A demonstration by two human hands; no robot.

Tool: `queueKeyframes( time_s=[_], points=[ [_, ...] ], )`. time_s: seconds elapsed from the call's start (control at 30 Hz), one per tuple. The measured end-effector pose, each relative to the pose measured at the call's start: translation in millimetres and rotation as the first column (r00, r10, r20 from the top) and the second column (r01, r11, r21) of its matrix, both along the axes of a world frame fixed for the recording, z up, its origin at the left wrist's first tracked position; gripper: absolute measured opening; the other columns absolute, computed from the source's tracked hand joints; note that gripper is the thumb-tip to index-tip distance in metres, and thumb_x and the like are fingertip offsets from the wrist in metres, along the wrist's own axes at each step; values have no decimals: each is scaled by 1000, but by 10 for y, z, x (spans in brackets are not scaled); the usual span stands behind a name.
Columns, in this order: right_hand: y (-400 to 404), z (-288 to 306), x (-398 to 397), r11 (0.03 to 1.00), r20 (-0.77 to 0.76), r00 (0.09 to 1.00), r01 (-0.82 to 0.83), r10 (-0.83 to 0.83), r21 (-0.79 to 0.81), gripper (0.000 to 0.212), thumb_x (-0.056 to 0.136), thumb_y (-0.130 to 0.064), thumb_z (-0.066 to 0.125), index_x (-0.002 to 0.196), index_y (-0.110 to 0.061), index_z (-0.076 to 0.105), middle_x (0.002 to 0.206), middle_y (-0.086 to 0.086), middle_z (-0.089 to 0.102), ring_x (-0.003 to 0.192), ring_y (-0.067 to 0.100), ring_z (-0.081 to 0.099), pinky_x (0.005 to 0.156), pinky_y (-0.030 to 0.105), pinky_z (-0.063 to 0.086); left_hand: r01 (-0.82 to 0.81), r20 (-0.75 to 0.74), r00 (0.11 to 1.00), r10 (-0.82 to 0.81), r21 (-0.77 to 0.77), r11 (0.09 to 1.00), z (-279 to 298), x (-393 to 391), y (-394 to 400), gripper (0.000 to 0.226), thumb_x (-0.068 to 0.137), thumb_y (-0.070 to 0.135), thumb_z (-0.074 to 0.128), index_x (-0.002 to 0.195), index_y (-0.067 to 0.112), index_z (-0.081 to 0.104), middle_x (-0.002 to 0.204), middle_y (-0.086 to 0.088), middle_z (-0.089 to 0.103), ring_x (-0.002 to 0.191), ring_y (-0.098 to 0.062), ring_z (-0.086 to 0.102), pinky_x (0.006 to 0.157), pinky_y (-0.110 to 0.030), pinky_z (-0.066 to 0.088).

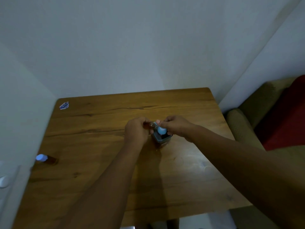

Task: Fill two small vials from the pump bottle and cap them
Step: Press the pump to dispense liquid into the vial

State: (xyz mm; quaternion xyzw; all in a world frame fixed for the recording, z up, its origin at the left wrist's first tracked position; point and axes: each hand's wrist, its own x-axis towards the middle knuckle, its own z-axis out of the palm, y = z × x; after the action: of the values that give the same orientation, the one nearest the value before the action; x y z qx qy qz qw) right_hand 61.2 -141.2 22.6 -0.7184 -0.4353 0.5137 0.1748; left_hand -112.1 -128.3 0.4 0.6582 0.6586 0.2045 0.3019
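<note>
We see our left hand (135, 129) pinching 1 small amber vial (149, 125) at the pump bottle (162, 138), mid-bench (99, 162). Our right hand (175, 126) has its fingers curled on the pump head (161, 130). 1 capped vial (46, 159) lies by the left edge. We judge the vial light, slippery and fragile, best held around its body.

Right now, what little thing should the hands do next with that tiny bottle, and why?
Probably twist the cap down tight. The left hand grips the small vial above the pump bottle, and the right hand pinches at its mouth, seemingly fitting a cap. Another capped vial already lies at the table's left edge, so this looks like the second one.
</note>
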Motion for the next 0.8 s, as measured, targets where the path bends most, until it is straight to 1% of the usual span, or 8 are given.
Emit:
queueKeyframes(
  time_s=[0.07,0.13,0.2,0.3,0.43,0.57,0.67,0.8],
  points=[
    [8,8,23,1000,-12,1000,-18,18,-15,49,89,-57,69,114,-15,67,117,7,67,94,16,64,74,27,51,10,11,1000,-10,-8,1000,-23,-9,1,24,73,13,83,86,30,73,86,11,71,87,-13,66,76,-33,56],
    [29,-11,13,1000,-18,1000,-7,7,-22,48,89,-56,70,114,-15,67,116,7,67,95,17,64,76,28,53,8,36,999,-8,2,1000,-64,-18,7,24,73,12,84,87,28,74,86,10,72,87,-12,66,76,-32,56],
    [43,-52,-9,1000,1,1000,5,-5,-15,44,90,-55,70,110,-16,67,113,6,67,95,17,64,70,26,51,2,24,1000,-3,26,1000,-101,-15,16,27,69,14,86,89,28,74,87,11,72,85,-10,65,74,-27,53],
    [23,-94,-22,999,6,1000,21,-21,32,41,89,-56,70,102,-17,67,105,3,68,87,14,63,63,23,47,6,42,999,-7,20,1000,-111,-19,30,30,67,14,88,91,28,75,84,11,72,82,-7,65,73,-26,54],
    [-17,-69,-3,999,-10,1000,15,-15,39,46,88,-59,70,107,-16,67,105,2,68,89,14,64,67,24,49,14,37,999,-14,-1,1000,-89,-16,42,26,68,16,87,87,28,75,82,10,73,82,-10,67,72,-29,54],
    [-11,-46,9,1000,-31,999,12,-11,28,41,89,-56,70,103,-17,68,107,4,68,89,14,63,68,25,50,17,26,999,-18,12,1000,-96,-27,41,25,68,20,87,87,30,73,83,9,73,84,-12,67,73,-31,54],
    [21,-73,-18,1000,-11,1000,19,-18,19,44,91,-54,69,111,-15,68,111,5,67,90,14,62,64,23,46,4,3,1000,-4,31,1000,-125,-30,43,27,68,23,88,89,32,73,84,11,73,84,-9,66,73,-31,54],
    [-2,-77,-48,998,20,999,35,-36,48,52,91,-56,67,118,-12,67,117,7,67,98,18,64,67,25,47,22,-17,1000,-21,41,999,-63,-20,48,30,67,22,89,90,33,74,87,11,72,84,-10,65,70,-29,53]
  ],
)
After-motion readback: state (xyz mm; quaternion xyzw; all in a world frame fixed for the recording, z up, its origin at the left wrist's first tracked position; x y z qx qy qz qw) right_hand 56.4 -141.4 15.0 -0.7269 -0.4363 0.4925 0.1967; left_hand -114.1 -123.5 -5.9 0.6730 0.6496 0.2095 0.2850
